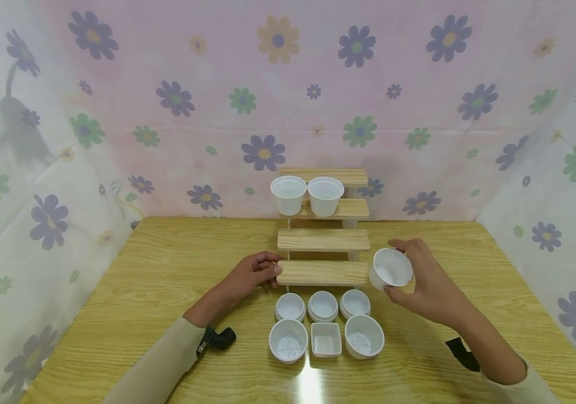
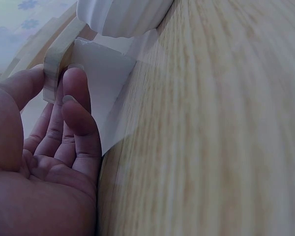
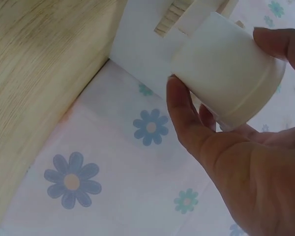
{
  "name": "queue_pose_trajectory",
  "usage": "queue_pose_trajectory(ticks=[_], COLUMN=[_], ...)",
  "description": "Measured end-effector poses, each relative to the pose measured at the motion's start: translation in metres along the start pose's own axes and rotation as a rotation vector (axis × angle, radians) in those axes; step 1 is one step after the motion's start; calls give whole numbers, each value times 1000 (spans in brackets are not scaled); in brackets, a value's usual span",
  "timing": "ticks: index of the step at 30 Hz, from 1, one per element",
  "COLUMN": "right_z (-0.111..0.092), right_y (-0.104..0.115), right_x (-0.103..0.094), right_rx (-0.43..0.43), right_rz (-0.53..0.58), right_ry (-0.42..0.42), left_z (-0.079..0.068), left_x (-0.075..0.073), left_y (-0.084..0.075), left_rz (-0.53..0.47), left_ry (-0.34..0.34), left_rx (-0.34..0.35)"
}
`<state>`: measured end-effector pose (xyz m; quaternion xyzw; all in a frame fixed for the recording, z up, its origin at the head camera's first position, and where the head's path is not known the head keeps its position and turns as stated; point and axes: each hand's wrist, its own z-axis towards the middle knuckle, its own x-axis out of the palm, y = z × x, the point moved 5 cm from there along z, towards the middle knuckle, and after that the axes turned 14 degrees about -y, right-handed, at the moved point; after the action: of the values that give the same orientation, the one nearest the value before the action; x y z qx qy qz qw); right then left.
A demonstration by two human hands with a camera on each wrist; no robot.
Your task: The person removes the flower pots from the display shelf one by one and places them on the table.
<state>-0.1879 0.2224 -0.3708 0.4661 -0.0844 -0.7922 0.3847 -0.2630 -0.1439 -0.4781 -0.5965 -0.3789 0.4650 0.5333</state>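
Note:
A white round pot point(image 1: 391, 268) is in my right hand point(image 1: 426, 280), gripped between thumb and fingers just right of the tiered wooden stand point(image 1: 323, 240). It is tilted with its mouth toward the head camera; the right wrist view shows the smooth outer wall of this pot point(image 3: 228, 69). With thumb and fingers, my left hand point(image 1: 250, 278) pinches the left end of the stand's lowest step point(image 2: 56, 64). Two more white pots, one left point(image 1: 288, 196) and one right point(image 1: 325, 197), stand side by side on the second step from the top.
In front of the stand, several white containers sit in two rows on the wooden table point(image 1: 167, 264). Nearer me is a square bowl point(image 1: 326, 339) between two round pots; behind are smaller round ones, including a middle one point(image 1: 323, 306). A flowered cloth point(image 1: 192, 140) hangs behind.

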Motion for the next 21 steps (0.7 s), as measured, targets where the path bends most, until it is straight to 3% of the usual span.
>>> queue_pose_trajectory(ticks=[21], right_z=[-8], right_y=[-2], right_x=[4], right_rx=[86], right_rz=[-46], right_ry=[258], left_z=[0], left_x=[0], left_y=[-2], left_rz=[13], left_ry=[9], left_rx=[2])
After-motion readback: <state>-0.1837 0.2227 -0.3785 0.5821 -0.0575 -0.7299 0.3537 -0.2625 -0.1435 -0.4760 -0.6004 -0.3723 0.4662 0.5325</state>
